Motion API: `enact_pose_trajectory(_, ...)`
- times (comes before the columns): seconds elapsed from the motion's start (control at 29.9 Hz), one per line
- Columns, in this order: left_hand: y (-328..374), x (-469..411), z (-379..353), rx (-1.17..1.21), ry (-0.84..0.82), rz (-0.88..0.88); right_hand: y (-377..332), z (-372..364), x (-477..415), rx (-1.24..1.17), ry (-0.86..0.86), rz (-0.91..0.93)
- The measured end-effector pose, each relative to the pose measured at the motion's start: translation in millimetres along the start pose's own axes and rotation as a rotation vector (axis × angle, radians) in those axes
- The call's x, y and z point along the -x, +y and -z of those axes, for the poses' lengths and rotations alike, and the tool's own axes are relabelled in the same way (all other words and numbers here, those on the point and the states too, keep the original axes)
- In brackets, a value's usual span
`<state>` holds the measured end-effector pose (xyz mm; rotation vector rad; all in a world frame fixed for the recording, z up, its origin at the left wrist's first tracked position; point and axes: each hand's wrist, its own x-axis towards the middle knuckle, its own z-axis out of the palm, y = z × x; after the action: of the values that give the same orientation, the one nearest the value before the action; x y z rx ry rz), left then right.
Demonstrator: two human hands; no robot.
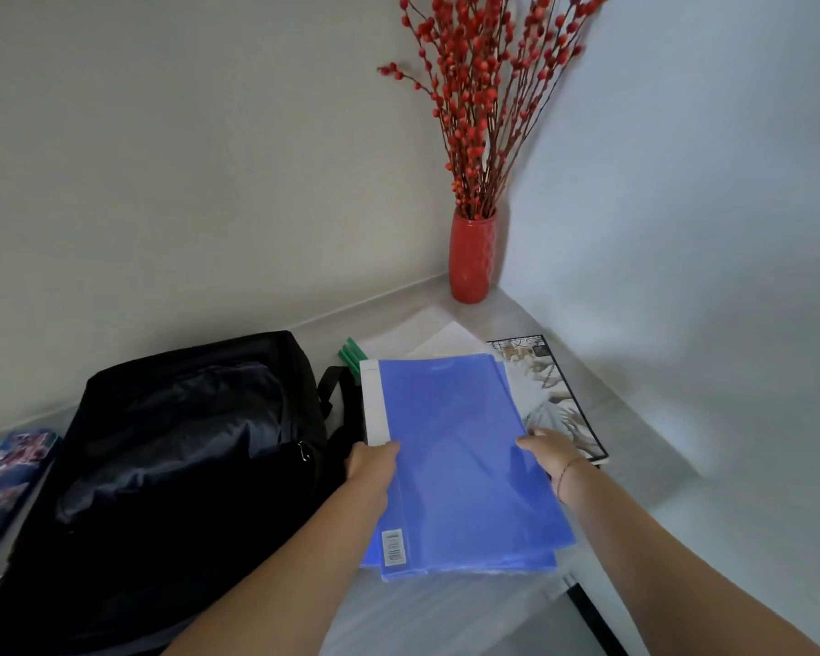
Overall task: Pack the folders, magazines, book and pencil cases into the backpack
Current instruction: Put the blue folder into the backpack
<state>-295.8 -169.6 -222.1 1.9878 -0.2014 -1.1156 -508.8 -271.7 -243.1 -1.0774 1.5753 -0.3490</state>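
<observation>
A stack of blue plastic folders (pixel 460 461) lies on the pale table, right of the black backpack (pixel 162 475). My left hand (pixel 370 464) grips the stack's left edge and my right hand (pixel 547 449) grips its right edge, thumbs on top. Under the stack's far end lie clear folders (pixel 441 340) with green spines (pixel 351 355). A magazine (pixel 547 395) with pale hands on a black-edged cover lies at the right, partly under the folders. A colourful pencil case (pixel 6 475) lies at the far left. The backpack lies flat; its opening cannot be made out.
A red vase (pixel 473 258) with tall red-berried branches stands in the wall corner behind the folders. Walls close the table at the back and right. The table's front edge (pixel 583 603) drops off at the lower right.
</observation>
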Motion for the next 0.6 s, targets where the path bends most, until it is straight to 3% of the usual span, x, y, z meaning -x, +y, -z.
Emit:
enact_pose_trajectory(0.13, 6.4, 14.7, -4.5, -0.119, 0.082, -0.157, -2.8, 2.1, 4.0, -0.070, -0.006, 0.002)
enact_pose_trajectory(0.27, 4.0, 10.8, -9.8, -0.285, 0.057, -0.336, -4.1, 1.6, 3.4, -0.118, -0.047, -0.014)
enact_pose_trajectory(0.37, 5.9, 7.0, -14.2, -0.402, 0.017, -0.393, -8.9, -0.7, 11.4, -0.077, 0.014, -0.004)
enact_pose_trajectory(0.5, 9.5, 15.0, -12.5, -0.233, -0.116, -0.317, -6.1, 4.2, 6.6, -0.137, 0.086, 0.067)
enact_pose_trajectory(0.6, 14.4, 6.9, -4.2, -0.137, -0.127, -0.360, -9.1, 14.5, 6.8, -0.235, 0.009, 0.167)
